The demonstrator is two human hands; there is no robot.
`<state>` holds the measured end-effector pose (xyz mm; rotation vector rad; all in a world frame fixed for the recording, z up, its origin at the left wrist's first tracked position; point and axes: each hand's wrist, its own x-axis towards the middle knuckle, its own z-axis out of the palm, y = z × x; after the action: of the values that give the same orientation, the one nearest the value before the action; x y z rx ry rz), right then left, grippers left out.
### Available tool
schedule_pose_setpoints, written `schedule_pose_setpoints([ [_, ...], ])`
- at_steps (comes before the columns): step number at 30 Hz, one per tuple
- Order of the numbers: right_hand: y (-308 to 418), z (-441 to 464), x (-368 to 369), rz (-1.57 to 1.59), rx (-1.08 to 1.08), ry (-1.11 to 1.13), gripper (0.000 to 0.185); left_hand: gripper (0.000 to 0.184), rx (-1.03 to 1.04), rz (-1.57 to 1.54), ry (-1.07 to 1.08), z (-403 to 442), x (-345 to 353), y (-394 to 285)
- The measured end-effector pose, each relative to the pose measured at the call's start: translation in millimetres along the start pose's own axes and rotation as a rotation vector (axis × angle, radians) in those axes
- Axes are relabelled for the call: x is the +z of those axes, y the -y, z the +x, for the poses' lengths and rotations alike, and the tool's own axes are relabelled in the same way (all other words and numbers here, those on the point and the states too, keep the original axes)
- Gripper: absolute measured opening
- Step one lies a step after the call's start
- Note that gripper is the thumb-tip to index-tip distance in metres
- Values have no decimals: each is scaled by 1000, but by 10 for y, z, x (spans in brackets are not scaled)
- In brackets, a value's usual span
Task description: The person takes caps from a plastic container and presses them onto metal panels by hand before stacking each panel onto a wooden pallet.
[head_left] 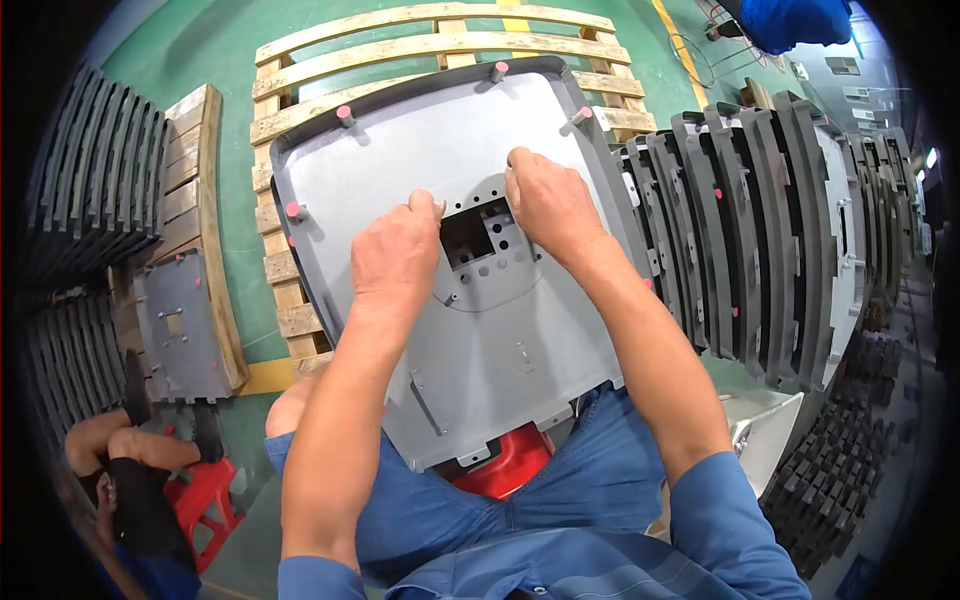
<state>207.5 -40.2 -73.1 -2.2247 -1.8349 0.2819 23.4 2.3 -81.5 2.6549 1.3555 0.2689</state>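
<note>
A large grey metal panel with raised edges lies tilted in front of me, its near end by my thighs. Pink-red caps top several posts along its rim. Near its middle is a square cut-out with small round holes around it. My left hand is at the left side of the cut-out, fingers curled together at its edge. My right hand is at the upper right of the cut-out, fingers also closed. Whatever either hand pinches is too small or hidden to make out.
A wooden pallet lies beyond the panel. Stacked dark panels stand at the right, more stacks at the left. A seated person and red stool are lower left; another person is upper right.
</note>
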Motion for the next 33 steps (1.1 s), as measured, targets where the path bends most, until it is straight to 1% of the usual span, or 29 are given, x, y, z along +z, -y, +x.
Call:
schedule_pose_setpoints([
  [7,55,-90,156,-136,-63,-109,9,26,-44,14,38,16,28,-41],
  [9,77,-77,119,-161,-55,-93,9,26,-53,20,50,10,9,-54],
  [10,83,-63,105,-186,-50,-78,13,25,-64,26,59,8,-1,-57],
  [11,74,-60,105,-145,-84,-113,9,24,-41,38,24,-15,21,-47],
  [12,67,-59,106,-146,-83,-114,9,24,-39,38,24,-19,38,-42],
  [14,78,-73,111,-231,-100,-60,11,23,-59,22,15,-32,71,-39],
  [17,113,-75,137,-243,-110,-111,14,21,-20,24,-26,-37,112,-24],
  [18,135,-68,158,-226,-121,-113,14,19,-6,73,-49,-33,136,-42],
  [20,148,-66,175,-276,-77,-124,14,19,40,240,-38,-56,206,-68],
  [21,137,-59,182,-369,-138,-160,14,19,31,246,-40,-62,229,-59],
  [23,150,-52,177,-375,-147,-161,14,19,-16,114,20,-49,214,-55],
  [24,157,-49,172,-385,-147,-160,15,19,-17,117,18,-35,178,-41],
  [26,172,-15,168,-370,-103,-110,14,19,-15,-18,57,-11,98,-13],
  [27,179,4,151,-347,-100,-83,14,19,-12,-27,55,1,86,-12],
  [28,183,7,135,-325,-93,-52,15,19,-16,0,99,20,68,-19],
  [30,210,-31,161,-320,-77,-49,16,8,32,137,163,39,55,-36],
  [31,235,-32,176,-327,-36,-61,17,8,39,132,169,-4,102,-38],
  [32,252,-16,161,-336,-2,-80,18,7,94,236,78,-48,177,-35],
  [33,243,-29,192,-336,-34,-134,19,7,141,344,-30,-36,220,-40],
])
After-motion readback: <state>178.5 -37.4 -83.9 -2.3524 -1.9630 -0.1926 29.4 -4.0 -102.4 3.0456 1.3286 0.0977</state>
